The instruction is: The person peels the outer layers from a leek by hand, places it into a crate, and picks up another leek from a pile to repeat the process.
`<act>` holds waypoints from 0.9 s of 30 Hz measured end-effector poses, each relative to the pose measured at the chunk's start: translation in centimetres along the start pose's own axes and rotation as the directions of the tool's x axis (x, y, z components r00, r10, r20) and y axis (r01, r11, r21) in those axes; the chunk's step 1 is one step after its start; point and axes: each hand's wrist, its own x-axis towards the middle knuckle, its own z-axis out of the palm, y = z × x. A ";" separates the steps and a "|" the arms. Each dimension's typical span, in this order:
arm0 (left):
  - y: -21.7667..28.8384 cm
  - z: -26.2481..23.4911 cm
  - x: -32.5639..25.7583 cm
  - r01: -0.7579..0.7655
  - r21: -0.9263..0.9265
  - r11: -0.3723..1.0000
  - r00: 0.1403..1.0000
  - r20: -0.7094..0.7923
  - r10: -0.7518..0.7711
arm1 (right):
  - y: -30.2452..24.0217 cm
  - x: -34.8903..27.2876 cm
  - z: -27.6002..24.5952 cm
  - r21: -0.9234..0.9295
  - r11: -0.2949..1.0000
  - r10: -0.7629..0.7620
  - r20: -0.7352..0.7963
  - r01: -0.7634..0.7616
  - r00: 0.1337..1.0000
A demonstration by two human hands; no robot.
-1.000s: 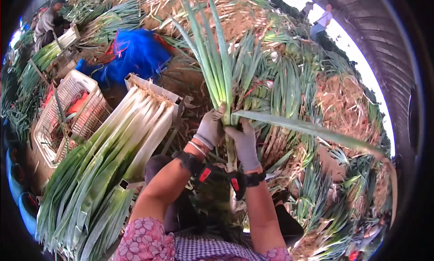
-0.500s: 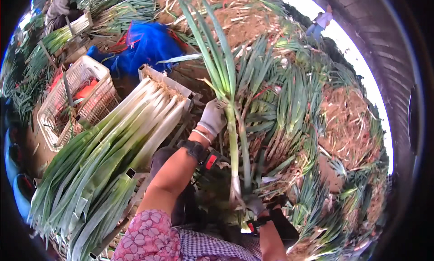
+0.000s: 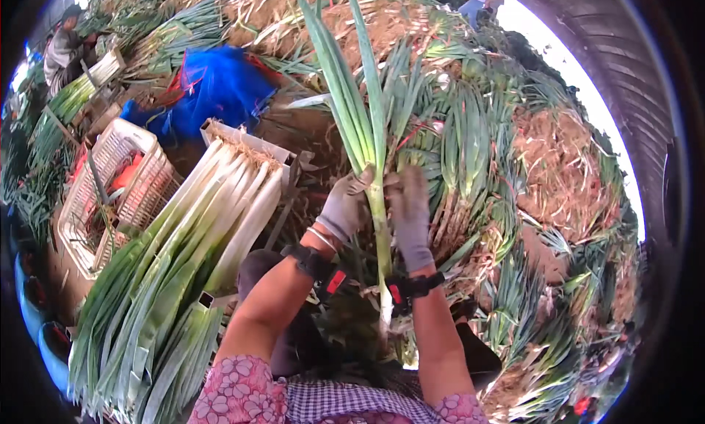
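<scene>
One long green onion (image 3: pixel 381 244) stands upright before me, its green leaves fanning upward and its pale root end low near my lap. My left hand (image 3: pixel 344 209), in a pale glove, is closed round the stalk just below where the leaves split. At the same height on the right is my gloved right hand (image 3: pixel 411 214), its fingers bent beside the stalk and blurred; whether they pinch anything is unclear. To the left, a thick row of green onions (image 3: pixel 176 240) lies in a metal trough (image 3: pixel 279 153), white root ends away from me.
A cream plastic basket (image 3: pixel 117 192) with orange-red material stands beyond the trough at left, near blue netting (image 3: pixel 220 90). Unsorted green onions (image 3: pixel 470 137) and peeled-off leaves pile up on the right. One person (image 3: pixel 66 53) sits far left; another (image 3: pixel 477 5) stands far back.
My right hand has risen from the root end to the upper stalk. The loose leaf hanging along the stalk's right side no longer shows there. My left hand keeps its hold.
</scene>
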 end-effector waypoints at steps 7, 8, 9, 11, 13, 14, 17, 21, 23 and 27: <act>-0.8 -0.4 1.3 -0.120 -0.133 0.984 0.989 -0.100 0.107 | -7.1 5.2 -1.2 0.247 0.957 0.197 -0.158 -0.154 0.968; -0.7 -1.4 0.6 -0.100 -0.052 0.994 0.992 -0.077 0.095 | -9.7 4.3 -0.1 0.330 0.937 0.134 -0.039 -0.114 0.990; -0.5 -1.6 0.0 -0.078 0.022 0.997 0.996 -0.035 0.079 | -11.8 2.9 -0.4 0.398 0.914 0.060 0.063 -0.080 0.996; 1.6 0.4 -0.3 0.031 -0.123 0.992 0.973 -0.224 -0.058 | -13.1 0.5 -3.0 0.479 0.878 -0.110 0.247 -0.022 0.963; 1.4 -0.9 0.5 -0.052 -0.066 0.996 0.991 -0.125 0.043 | -11.7 -0.6 -4.3 0.715 0.689 -0.090 0.244 -0.117 0.965; 1.3 -2.0 1.2 -0.115 -0.078 0.990 0.993 0.018 0.117 | -11.0 -0.7 -5.0 0.689 0.701 0.078 0.183 -0.185 0.980; 1.4 -1.7 1.0 -0.052 -0.147 0.988 0.986 0.147 0.074 | -8.6 -0.2 -4.4 0.574 0.744 0.369 0.076 -0.343 0.926; 0.4 -1.1 1.5 -0.125 -0.217 0.968 0.980 0.124 0.155 | -7.2 1.4 -3.8 0.538 0.581 0.548 0.295 -0.610 0.782; 0.5 -1.2 1.6 -0.098 -0.263 0.960 0.963 0.217 0.157 | -6.1 0.8 -2.5 0.694 0.402 0.557 0.332 -0.597 0.761; -0.1 -0.8 1.2 0.048 -0.492 0.869 0.937 0.323 0.131 | -5.8 0.1 -2.5 0.677 0.655 0.205 0.270 -0.337 0.941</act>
